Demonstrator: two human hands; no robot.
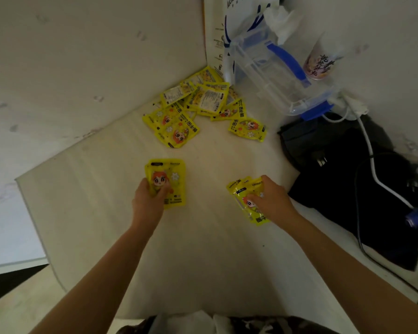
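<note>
My left hand (pixel 148 196) grips a yellow snack packet (pixel 173 174) with a cartoon face, held just over the pale mattress (pixel 101 189). My right hand (pixel 272 201) holds a small fanned stack of the same yellow packets (pixel 245 203), thumb on top. Farther back, a loose pile of several yellow packets (pixel 198 104) lies near the wall corner, some face down. One packet (pixel 247 128) lies apart at the pile's right.
A clear plastic box with blue handle and clips (pixel 273 71) lies tipped at the back right, beside a white paper bag (pixel 227 27) and a drink cup (pixel 320 61). Dark clothing with a white cable (pixel 372 169) covers the right side. Walls close in behind and left.
</note>
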